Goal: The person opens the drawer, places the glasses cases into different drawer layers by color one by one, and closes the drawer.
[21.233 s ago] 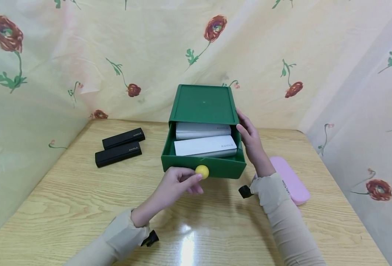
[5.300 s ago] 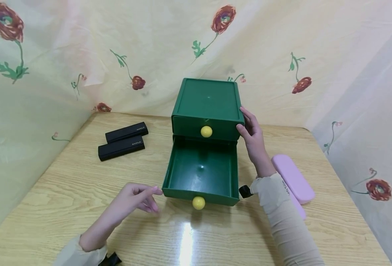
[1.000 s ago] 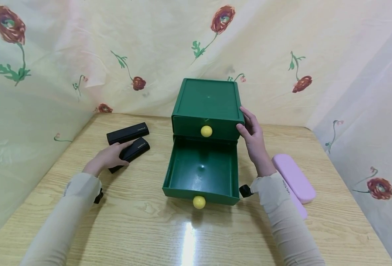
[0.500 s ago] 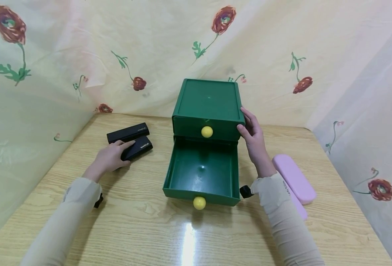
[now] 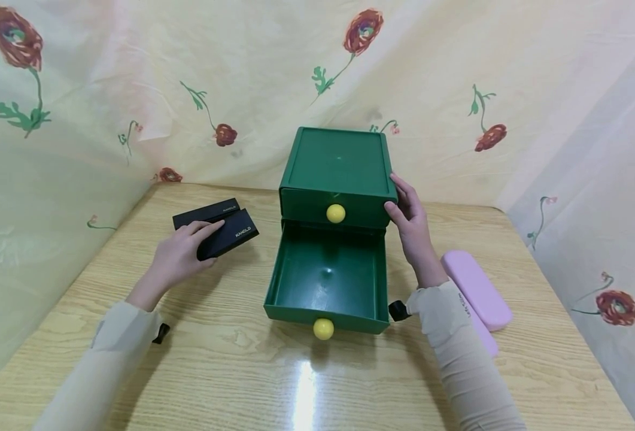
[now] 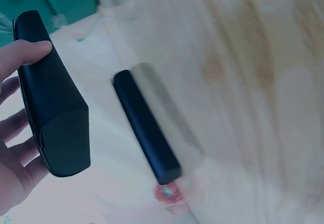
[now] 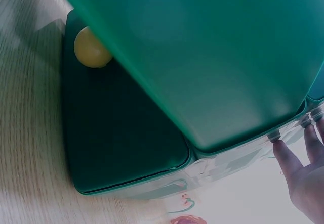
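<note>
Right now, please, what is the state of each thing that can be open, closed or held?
Green plastic upper drawer: closed.
Green plastic lower drawer: pulled open.
Long black front case: closed, gripped by the left hand.
Long black rear case: closed, not held.
Long rounded pink case on the right: looks closed, not held.
Second long pink case: partly hidden, cannot tell.

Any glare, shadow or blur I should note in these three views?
Head: a bright glare streak on the pale wood-grain table, soft shadows beside both beige sleeves; left wrist: table grain smeared, the held black oblong case crisper; right wrist: pale sheen on the green plastic drawer unit, dark around the round yellow knob.
</note>
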A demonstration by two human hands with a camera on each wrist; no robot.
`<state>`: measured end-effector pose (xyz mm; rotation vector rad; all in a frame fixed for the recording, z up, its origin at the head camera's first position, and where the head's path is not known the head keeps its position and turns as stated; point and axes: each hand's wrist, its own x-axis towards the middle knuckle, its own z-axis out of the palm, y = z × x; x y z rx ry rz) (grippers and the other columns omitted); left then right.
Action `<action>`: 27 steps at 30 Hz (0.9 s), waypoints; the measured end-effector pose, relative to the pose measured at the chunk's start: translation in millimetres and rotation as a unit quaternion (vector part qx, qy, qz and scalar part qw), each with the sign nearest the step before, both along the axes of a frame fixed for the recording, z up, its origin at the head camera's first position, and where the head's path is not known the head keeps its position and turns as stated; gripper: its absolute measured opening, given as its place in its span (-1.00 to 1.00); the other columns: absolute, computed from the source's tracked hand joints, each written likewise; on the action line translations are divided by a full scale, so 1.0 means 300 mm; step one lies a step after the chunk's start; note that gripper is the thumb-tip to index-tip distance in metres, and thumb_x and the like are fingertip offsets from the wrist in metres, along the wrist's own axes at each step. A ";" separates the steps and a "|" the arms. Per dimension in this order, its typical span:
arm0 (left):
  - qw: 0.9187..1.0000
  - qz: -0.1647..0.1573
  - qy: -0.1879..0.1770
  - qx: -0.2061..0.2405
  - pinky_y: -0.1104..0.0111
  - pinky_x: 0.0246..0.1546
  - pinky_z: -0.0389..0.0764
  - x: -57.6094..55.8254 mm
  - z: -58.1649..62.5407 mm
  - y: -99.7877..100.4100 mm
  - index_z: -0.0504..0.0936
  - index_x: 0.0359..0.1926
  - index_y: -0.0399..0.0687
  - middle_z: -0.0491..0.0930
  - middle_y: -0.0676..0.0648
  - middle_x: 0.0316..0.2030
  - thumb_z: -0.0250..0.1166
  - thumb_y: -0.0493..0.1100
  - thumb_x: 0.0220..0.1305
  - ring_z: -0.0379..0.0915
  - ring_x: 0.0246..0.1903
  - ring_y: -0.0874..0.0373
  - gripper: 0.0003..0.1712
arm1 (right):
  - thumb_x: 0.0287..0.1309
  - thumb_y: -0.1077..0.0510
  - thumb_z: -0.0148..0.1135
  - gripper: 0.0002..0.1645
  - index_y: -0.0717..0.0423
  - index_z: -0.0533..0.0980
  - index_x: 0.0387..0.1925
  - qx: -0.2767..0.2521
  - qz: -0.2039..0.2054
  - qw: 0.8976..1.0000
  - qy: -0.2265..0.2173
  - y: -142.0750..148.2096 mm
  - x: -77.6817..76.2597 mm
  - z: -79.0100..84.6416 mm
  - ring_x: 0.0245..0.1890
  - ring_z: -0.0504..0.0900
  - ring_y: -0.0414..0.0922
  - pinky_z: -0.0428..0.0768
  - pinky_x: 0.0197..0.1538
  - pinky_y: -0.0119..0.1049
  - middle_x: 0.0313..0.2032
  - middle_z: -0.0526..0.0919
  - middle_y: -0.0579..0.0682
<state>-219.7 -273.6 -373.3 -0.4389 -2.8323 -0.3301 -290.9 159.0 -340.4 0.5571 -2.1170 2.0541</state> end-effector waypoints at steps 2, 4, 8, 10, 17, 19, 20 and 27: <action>1.000 -0.009 0.019 0.010 -0.09 -0.31 0.62 0.019 0.015 0.010 0.35 0.38 0.10 0.49 -0.17 0.15 0.48 -0.11 0.02 0.47 0.05 -0.20 -0.13 | 0.41 0.12 0.00 -0.38 -0.22 0.18 0.44 -0.002 0.002 1.000 0.001 0.000 0.001 0.000 0.46 0.15 -0.03 0.12 0.47 0.18 0.48 0.13 -0.04; 0.999 -0.014 0.032 0.016 -0.06 -0.36 0.62 0.036 0.030 0.019 0.36 0.37 0.12 0.50 -0.16 0.14 0.49 -0.10 0.01 0.48 0.05 -0.19 -0.13 | 0.41 0.13 0.00 -0.38 -0.21 0.18 0.44 -0.004 0.004 1.000 0.003 -0.001 0.001 0.000 0.47 0.14 -0.03 0.11 0.47 0.18 0.49 0.12 -0.04; 0.998 -0.023 0.048 0.021 -0.05 -0.37 0.63 0.063 0.056 0.037 0.38 0.36 0.17 0.51 -0.12 0.14 0.51 -0.07 -0.01 0.49 0.06 -0.16 -0.13 | 0.41 0.14 0.00 -0.38 -0.19 0.19 0.44 -0.006 0.004 1.000 0.005 -0.002 0.001 0.000 0.46 0.15 -0.03 0.12 0.47 0.18 0.48 0.13 -0.04; 0.998 -0.027 0.052 0.022 -0.04 -0.38 0.63 0.074 0.068 0.047 0.39 0.36 0.18 0.51 -0.10 0.14 0.52 -0.07 -0.02 0.49 0.06 -0.15 -0.13 | 0.41 0.14 0.00 -0.38 -0.19 0.19 0.44 -0.006 0.004 1.000 0.006 -0.002 0.000 -0.001 0.46 0.15 -0.03 0.12 0.47 0.18 0.48 0.14 -0.04; 0.997 -0.038 0.066 0.019 0.06 -0.45 0.61 0.105 0.110 0.077 0.42 0.33 0.25 0.52 -0.03 0.14 0.53 -0.05 -0.05 0.50 0.05 -0.09 -0.14 | 0.40 0.13 0.00 -0.38 -0.20 0.19 0.44 -0.003 0.004 1.000 0.006 -0.002 -0.001 -0.002 0.46 0.16 -0.03 0.13 0.47 0.17 0.48 0.14 -0.04; 0.996 -0.042 0.076 0.014 0.10 -0.49 0.60 0.113 0.123 0.085 0.43 0.32 0.27 0.52 -0.01 0.14 0.54 -0.03 -0.06 0.51 0.04 -0.07 -0.14 | 0.40 0.14 0.00 -0.38 -0.19 0.19 0.44 -0.004 0.004 1.000 0.006 -0.002 -0.001 -0.002 0.46 0.16 -0.03 0.14 0.47 0.17 0.48 0.15 -0.04; 0.996 -0.044 0.082 0.012 0.11 -0.50 0.60 0.117 0.130 0.089 0.42 0.33 0.28 0.52 0.00 0.14 0.54 -0.02 -0.07 0.51 0.03 -0.07 -0.13 | 0.40 0.14 0.00 -0.38 -0.19 0.19 0.44 -0.004 0.004 1.000 0.006 -0.002 -0.001 -0.002 0.46 0.16 -0.03 0.14 0.47 0.17 0.48 0.14 -0.04; 0.989 -0.084 0.120 0.004 0.14 -0.48 0.62 0.144 0.181 0.132 0.43 0.32 0.31 0.55 0.02 0.13 0.55 0.03 -0.11 0.56 0.02 -0.04 -0.12 | 0.41 0.14 -0.01 -0.38 -0.19 0.19 0.44 -0.007 0.007 1.000 0.005 -0.001 -0.001 -0.001 0.46 0.16 -0.03 0.13 0.47 0.18 0.48 0.14 -0.04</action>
